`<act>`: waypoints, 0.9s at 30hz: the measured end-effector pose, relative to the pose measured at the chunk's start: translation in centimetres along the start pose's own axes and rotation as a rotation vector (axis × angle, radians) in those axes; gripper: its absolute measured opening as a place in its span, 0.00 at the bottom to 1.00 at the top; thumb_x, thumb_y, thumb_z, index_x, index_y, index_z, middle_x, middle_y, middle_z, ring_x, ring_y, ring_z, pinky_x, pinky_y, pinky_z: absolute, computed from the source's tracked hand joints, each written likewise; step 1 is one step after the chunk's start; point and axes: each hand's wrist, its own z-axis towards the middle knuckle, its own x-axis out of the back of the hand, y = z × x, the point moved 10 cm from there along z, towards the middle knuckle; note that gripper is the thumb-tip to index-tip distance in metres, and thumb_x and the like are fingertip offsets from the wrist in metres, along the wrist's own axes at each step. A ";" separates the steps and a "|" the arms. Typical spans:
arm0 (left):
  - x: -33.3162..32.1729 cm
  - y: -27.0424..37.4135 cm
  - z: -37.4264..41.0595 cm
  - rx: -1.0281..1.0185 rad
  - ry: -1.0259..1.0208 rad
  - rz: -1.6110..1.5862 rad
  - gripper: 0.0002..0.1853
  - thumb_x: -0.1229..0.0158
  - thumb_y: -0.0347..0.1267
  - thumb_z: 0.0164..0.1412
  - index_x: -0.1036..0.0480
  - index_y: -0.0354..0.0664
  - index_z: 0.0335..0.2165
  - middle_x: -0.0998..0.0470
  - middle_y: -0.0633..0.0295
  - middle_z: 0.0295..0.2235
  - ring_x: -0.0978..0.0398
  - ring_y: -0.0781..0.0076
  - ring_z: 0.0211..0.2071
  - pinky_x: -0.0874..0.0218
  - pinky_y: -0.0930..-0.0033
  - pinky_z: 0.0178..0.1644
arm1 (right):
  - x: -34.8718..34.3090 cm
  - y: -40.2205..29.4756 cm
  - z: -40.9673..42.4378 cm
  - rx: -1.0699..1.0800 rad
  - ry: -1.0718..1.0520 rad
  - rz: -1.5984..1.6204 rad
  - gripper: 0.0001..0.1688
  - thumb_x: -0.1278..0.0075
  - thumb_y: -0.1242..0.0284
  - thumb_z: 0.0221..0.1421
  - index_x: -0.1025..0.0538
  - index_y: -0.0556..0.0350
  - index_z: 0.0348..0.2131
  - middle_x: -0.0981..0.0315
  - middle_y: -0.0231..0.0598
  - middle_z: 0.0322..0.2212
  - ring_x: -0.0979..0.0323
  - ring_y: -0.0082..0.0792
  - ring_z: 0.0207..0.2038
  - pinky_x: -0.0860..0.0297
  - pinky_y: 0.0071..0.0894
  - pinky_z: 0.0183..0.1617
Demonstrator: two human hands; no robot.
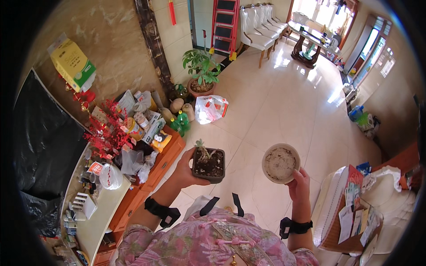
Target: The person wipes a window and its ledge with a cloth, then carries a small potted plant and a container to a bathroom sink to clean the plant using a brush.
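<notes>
My left hand (187,169) grips a square dark plastic flowerpot (218,180) by its left side and lower edge. Dark soil fills the pot, and a small succulent (201,153) with a pale stem grows at its upper left. In my right hand (299,186) is a round, shallow pale plant saucer (281,163), pinched at its lower right rim. Dirt specks and stains mark the saucer's inner face. The two things are held apart, above the tiled floor, in front of my body.
To the left stands a wooden cabinet (159,166) crowded with bags, jars and a red decorative branch (111,133). Ahead on the floor are a plastic bag (211,109), green bottles (181,122) and a potted plant (201,66). A seat with papers (357,219) is at right; white chairs (258,38) line the back.
</notes>
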 end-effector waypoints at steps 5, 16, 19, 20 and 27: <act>0.1 -1.7 10.1 -0.004 0.040 -0.206 0.56 0.24 0.34 0.17 0.42 0.33 0.51 0.31 0.58 0.44 0.35 0.66 0.48 0.45 0.64 0.53 | 0.6 -1.3 10.4 0.008 0.014 -0.038 0.14 0.56 0.74 0.54 0.31 0.66 0.39 0.27 0.38 0.27 0.30 0.23 0.23 0.33 0.18 0.25; 0.3 -6.9 36.8 -0.039 0.026 -0.170 0.60 0.23 0.35 0.17 0.45 0.34 0.53 0.35 0.57 0.46 0.38 0.65 0.50 0.46 0.64 0.54 | 5.7 -5.7 30.3 0.033 0.199 -0.138 0.12 0.56 0.74 0.54 0.31 0.63 0.38 0.28 0.35 0.27 0.30 0.20 0.22 0.32 0.16 0.23; 0.1 -7.6 43.4 -0.037 0.023 -0.198 0.61 0.23 0.35 0.17 0.46 0.33 0.54 0.37 0.57 0.48 0.38 0.66 0.51 0.46 0.64 0.54 | 6.7 -6.0 35.7 -0.004 0.238 -0.133 0.11 0.56 0.74 0.53 0.31 0.62 0.37 0.29 0.34 0.26 0.31 0.19 0.21 0.31 0.16 0.22; 0.0 -7.6 45.5 -0.034 0.020 -0.194 0.61 0.24 0.35 0.17 0.46 0.33 0.54 0.37 0.57 0.49 0.38 0.66 0.51 0.46 0.64 0.54 | 7.3 -6.0 37.6 -0.016 0.244 -0.131 0.11 0.55 0.74 0.53 0.30 0.62 0.37 0.29 0.34 0.25 0.31 0.19 0.20 0.31 0.16 0.22; 2.2 -13.7 58.7 -0.053 0.135 -0.087 0.61 0.23 0.35 0.16 0.46 0.32 0.53 0.33 0.56 0.46 0.37 0.65 0.50 0.45 0.64 0.54 | 8.0 -5.8 55.2 -0.055 0.234 -0.092 0.09 0.54 0.74 0.53 0.30 0.62 0.34 0.29 0.35 0.24 0.31 0.19 0.19 0.32 0.15 0.21</act>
